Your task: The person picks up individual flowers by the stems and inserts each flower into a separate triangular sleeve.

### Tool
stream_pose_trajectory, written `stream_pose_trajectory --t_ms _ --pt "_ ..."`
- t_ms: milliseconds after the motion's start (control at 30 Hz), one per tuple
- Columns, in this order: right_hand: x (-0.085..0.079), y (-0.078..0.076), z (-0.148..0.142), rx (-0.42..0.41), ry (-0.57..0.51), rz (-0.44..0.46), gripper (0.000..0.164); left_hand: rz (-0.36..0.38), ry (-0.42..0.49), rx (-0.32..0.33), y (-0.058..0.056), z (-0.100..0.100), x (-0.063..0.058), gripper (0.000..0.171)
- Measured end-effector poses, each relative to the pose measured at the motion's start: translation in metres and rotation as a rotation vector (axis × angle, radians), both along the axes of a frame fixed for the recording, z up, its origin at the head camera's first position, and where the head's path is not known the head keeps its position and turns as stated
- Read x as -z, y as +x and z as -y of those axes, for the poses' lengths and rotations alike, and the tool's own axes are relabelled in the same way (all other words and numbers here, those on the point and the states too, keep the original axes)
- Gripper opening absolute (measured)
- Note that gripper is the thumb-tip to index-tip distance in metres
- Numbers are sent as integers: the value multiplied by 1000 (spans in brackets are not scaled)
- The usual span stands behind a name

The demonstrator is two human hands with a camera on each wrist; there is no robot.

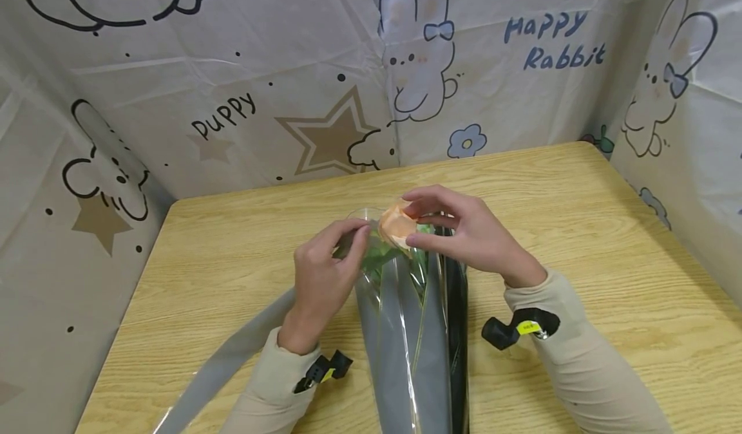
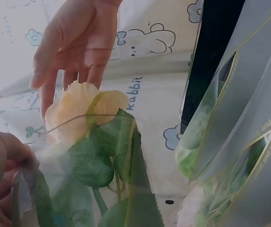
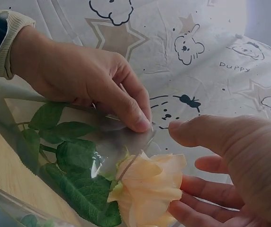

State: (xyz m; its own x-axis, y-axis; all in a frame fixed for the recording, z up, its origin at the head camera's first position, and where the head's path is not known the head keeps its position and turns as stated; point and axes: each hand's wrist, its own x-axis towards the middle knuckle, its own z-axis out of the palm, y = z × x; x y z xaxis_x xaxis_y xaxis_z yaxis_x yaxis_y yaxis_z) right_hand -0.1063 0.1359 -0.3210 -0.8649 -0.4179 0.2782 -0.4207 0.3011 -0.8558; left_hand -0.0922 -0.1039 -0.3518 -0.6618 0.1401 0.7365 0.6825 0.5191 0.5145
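A pale peach rose (image 1: 397, 225) with green leaves (image 3: 78, 165) stands at the mouth of a clear and grey flower sleeve (image 1: 400, 331). Its bloom rises past the clear rim, while the leaves show through the film. My left hand (image 1: 324, 276) pinches the sleeve's upper edge between thumb and fingertips, left of the bloom. Around the bloom's other side is my right hand (image 1: 464, 231). In the right wrist view its fingers (image 3: 206, 189) touch the petals from behind, and the thumb stands apart from them.
Beside the sleeve runs a dark wrapped strip (image 1: 458, 331). In the left wrist view, another wrapped pale flower (image 2: 194, 203) shows at lower right. A grey ribbon-like strip (image 1: 232, 350) trails across the wooden table (image 1: 580, 228). Printed cloth walls (image 1: 290, 41) enclose the table.
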Motion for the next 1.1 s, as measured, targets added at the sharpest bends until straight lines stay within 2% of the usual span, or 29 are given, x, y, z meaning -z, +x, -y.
stream_pose_trajectory --t_ms 233,733,1100 --pt "2 1 6 -21 34 36 57 -2 -4 1 0 -2 2 9" --pt "9 4 17 -56 -25 107 54 20 -1 -9 1 -3 2 11" --pt "14 9 26 -107 -29 106 54 -1 17 0 2 -2 1 10"
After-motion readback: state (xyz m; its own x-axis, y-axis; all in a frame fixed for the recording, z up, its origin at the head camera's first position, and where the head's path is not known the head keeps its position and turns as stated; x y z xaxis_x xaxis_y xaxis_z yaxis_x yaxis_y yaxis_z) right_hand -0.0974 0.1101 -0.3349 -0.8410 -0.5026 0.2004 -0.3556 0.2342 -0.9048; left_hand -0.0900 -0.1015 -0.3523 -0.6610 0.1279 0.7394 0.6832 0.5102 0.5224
